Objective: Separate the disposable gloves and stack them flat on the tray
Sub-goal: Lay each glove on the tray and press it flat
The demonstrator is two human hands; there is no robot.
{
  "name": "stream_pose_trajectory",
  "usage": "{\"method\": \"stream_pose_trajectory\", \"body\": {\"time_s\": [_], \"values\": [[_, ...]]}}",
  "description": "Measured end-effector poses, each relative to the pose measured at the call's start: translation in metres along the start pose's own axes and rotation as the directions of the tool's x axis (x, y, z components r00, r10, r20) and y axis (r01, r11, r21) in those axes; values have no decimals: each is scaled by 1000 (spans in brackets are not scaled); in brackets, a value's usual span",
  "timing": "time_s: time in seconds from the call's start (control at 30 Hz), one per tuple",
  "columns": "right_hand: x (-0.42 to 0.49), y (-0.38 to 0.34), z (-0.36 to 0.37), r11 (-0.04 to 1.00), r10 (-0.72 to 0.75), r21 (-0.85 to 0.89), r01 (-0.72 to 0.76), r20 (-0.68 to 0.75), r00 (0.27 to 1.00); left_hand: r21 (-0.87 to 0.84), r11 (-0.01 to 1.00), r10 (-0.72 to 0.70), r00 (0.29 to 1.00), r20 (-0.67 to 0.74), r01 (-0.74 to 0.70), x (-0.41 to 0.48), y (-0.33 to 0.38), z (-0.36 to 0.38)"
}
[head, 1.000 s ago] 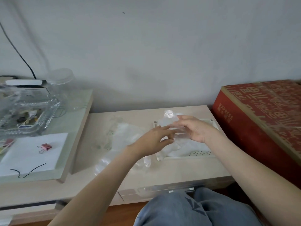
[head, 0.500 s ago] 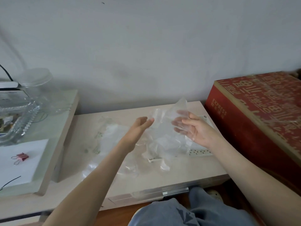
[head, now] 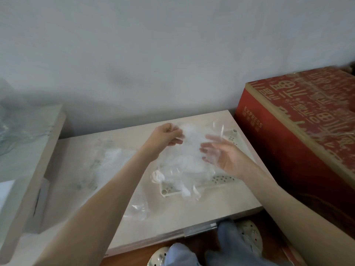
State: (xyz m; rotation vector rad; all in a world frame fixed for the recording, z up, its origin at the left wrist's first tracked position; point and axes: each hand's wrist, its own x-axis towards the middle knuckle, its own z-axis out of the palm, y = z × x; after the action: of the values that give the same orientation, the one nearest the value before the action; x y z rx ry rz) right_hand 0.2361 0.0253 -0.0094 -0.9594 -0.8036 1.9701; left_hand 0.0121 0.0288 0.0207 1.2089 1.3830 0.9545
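Left hand (head: pixel 165 139) pinches glove (head: pixel 192 150); glove veils right hand (head: pixel 226 158) (blurred), tray (head: pixel 221 179).

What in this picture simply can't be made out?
1. The gloves, head view: clear film, bunched and blurred between the left hand and right hand; their number cannot be counted.
2. The tray, head view: its middle lies under the gloves; only dotted corners show.
3. The glass things, head view: blurred and cut off by the left edge.
4. The red box, head view: cut off by the right edge.
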Motion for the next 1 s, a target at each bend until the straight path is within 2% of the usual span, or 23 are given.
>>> {"method": "stream_pose_trajectory", "body": {"time_s": [0.13, 0.33, 0.47, 0.57, 0.63, 0.7, 0.83, 0.87, 0.93, 1.0], "values": [[8, -1, -9, 988, 42, -143, -58, -113, 993, 175, 984, 22, 999, 31, -27, 27, 7, 8], [16, -3, -16, 916, -57, -398, -45, -242, 969, 358, 931, 81, 997, -1, -75, 49, 5, 23], [21, 7, -16, 851, -129, -514, -106, -401, 907, 439, 891, 137, 991, -13, -117, 52, 7, 32], [19, 7, -19, 828, -102, -541, -145, -401, 911, 447, 887, 143, 989, -26, -116, 53, 7, 36], [14, 2, -17, 847, -87, -521, -108, -337, 937, 407, 907, 136, 990, -32, -112, 51, 7, 34], [8, -5, -9, 844, -133, -535, -31, -266, 955, 301, 949, 103, 995, -10, -96, 46, 7, 29], [-4, -22, 19, 793, -236, -585, 168, -43, 971, -77, 996, -33, 997, 63, 38, 38, 5, 8], [-6, -27, 26, 806, -243, -553, 210, 14, 970, -152, 987, -48, 999, 24, 51, 36, 2, 2], [-6, -35, 34, 852, -248, -462, 248, 62, 967, -178, 981, -105, 983, -148, 77, 34, -5, -9], [-2, -35, 33, 888, -258, -392, 239, 6, 966, -166, 981, -141, 951, -274, 97, 30, -11, -18]]}}
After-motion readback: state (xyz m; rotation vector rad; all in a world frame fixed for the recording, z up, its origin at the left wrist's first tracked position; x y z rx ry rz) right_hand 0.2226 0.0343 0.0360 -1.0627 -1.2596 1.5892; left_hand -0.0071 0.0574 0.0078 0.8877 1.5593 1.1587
